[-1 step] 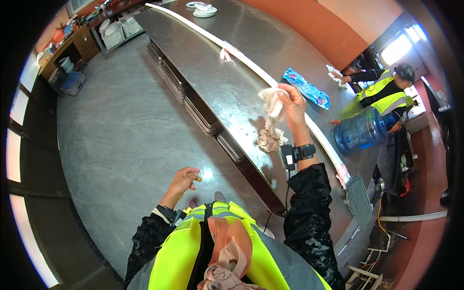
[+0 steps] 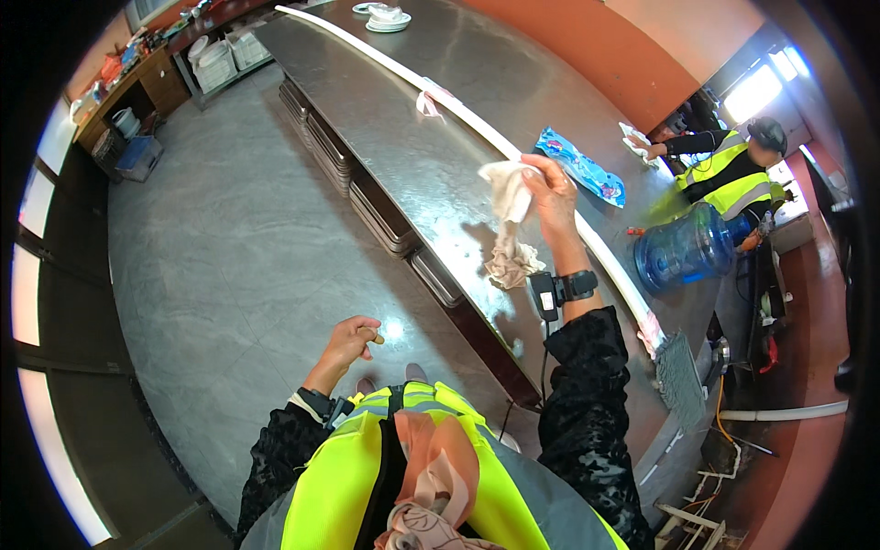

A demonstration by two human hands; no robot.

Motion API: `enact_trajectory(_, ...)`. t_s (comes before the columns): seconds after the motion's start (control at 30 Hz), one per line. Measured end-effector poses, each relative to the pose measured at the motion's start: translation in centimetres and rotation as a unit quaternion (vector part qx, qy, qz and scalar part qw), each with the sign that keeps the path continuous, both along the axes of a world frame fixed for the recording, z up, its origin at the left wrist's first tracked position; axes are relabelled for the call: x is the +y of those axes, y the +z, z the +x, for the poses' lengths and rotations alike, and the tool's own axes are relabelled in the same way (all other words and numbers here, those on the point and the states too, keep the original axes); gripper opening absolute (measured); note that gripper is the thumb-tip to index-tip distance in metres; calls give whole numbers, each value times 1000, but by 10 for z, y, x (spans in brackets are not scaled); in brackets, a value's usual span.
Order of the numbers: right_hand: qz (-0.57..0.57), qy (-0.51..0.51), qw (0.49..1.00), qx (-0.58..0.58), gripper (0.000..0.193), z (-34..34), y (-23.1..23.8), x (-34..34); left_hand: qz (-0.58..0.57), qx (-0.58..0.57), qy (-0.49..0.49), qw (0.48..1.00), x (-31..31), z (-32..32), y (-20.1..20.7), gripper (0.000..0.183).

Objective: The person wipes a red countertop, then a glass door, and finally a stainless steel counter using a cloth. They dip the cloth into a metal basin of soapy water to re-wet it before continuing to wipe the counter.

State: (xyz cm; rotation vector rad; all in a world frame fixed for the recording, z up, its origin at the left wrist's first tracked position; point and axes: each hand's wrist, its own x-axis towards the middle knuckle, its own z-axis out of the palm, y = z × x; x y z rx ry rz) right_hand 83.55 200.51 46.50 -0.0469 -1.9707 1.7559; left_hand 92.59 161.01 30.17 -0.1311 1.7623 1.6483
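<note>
My right hand (image 2: 550, 192) pinches a white wipe (image 2: 504, 188) above the dark metal table (image 2: 385, 119). The wipe hangs over a crumpled, soiled wipe (image 2: 513, 264); I cannot tell whether the two touch. Just beyond my hand runs a long white pole (image 2: 477, 126) with pink wrapping on it. A grey fuzzy pad (image 2: 678, 380) lies at the pole's near end. My left hand (image 2: 348, 341) is closed in front of my body, away from the table. A small yellowish-tan piece (image 2: 378, 339) shows between its fingertips, too small to name.
A blue wipes packet (image 2: 582, 167) and a large blue water bottle (image 2: 686, 246) lie on the table's right side. Another person (image 2: 733, 170) in a hi-vis vest presses a white cloth (image 2: 637, 142) there. Stacked trays (image 2: 380, 215) fill the shelf below. White plates (image 2: 389, 22) stand far off.
The wipe in my right hand has shifted slightly left and hangs more spread out. My left hand stays where it was.
</note>
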Motion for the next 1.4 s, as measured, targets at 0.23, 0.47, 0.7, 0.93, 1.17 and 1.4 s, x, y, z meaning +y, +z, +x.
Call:
enact_trajectory(0.23, 282, -78, 951, -96, 30, -1, -42, 25, -2, 0, 2, 1000, 24, -12, -2, 26)
enact_trajectory(0.47, 476, 23, 865, -156, 34, 87, -131, 34, -134, 275, -37, 951, 75, -35, 23, 31)
enact_trajectory(0.7, 636, 26, 757, -148, 43, 172, -117, 37, -182, 563, -129, 796, 171, -86, 53, 47)
enact_trajectory(0.93, 552, 82, 803, -212, 65, 162, -135, 39, -308, 542, -290, 726, 213, -111, 28, 66)
enact_trajectory(1.17, 557, 95, 796, -218, 74, 93, -145, 28, -315, 521, -339, 717, 196, -133, 22, 67)
enact_trajectory(1.4, 589, 89, 772, -223, 80, 11, -148, 8, -325, 535, -334, 704, 169, -187, 25, 66)
